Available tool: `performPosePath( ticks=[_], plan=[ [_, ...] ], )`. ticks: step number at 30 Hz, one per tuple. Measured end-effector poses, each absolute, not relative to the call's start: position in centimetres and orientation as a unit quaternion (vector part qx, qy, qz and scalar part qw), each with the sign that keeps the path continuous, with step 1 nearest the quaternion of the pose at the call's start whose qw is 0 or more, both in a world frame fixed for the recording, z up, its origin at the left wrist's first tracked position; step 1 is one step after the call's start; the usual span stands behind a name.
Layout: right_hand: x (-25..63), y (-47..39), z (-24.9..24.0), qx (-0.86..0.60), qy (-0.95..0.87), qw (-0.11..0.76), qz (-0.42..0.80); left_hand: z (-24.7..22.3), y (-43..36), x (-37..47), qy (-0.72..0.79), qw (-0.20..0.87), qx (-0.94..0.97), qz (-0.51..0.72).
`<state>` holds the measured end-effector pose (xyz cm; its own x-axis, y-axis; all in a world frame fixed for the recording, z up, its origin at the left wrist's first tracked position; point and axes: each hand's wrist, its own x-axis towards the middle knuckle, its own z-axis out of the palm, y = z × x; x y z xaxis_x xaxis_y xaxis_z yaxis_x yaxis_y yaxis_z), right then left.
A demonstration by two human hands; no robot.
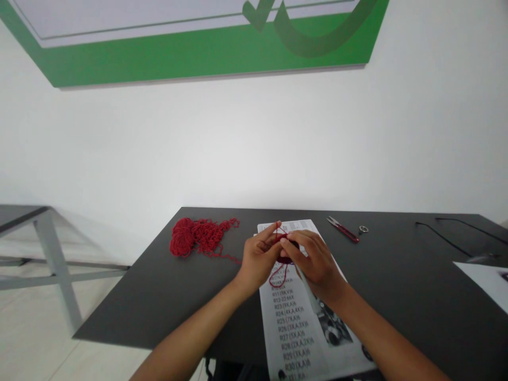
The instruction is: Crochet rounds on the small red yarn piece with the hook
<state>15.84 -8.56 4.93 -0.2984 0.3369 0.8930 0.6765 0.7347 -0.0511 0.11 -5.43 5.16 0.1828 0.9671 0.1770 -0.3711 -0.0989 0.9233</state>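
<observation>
Red yarn strand (279,272) is pinched btwn both hands at frame centre: left hand (260,259) tensions it over a raised finger, right hand (313,262) grips a pale crochet hook (307,288) at the small dark-red crocheted piece (286,257). Best to keep tension even, loops small. Below: white printed pattern sheet (296,328) on black tabletop (397,296); loose red yarn pile (198,236) left, red-handled snips (343,229) upper right.

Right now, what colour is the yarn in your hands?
Red yarn, clearest in the head view.
</observation>
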Motion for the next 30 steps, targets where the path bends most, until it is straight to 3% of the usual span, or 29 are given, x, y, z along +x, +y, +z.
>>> performPosePath(
  ticks=[5,10,15,22,26,30],
  plan=[
    [16.0,-7.9,3.9,-0.313,-0.781,0.531,-0.101,5.4,-5.0,-0.3,0.31,0.594,0.487,0.56],
    [16.0,-8.1,4.2,-0.324,-0.791,0.5,-0.138,5.5,-4.6,-0.4,0.296,0.658,0.455,0.523],
    [15.5,-8.3,4.5,-0.329,-0.789,0.488,-0.178,5.1,-4.8,-0.2,0.325,0.572,0.5,0.563],
    [15.2,-8.1,5.4,-0.39,-0.706,0.587,0.076,5.0,-4.9,-1.4,0.337,0.375,0.649,0.57],
    [15.4,-8.4,6.4,-0.437,-0.663,0.567,0.221,5.3,-4.3,-1.9,0.352,0.318,0.654,0.589],
    [15.1,-8.7,6.1,-0.453,-0.665,0.537,0.255,5.6,-3.5,-2.0,0.369,0.328,0.636,0.593]
  ],
)
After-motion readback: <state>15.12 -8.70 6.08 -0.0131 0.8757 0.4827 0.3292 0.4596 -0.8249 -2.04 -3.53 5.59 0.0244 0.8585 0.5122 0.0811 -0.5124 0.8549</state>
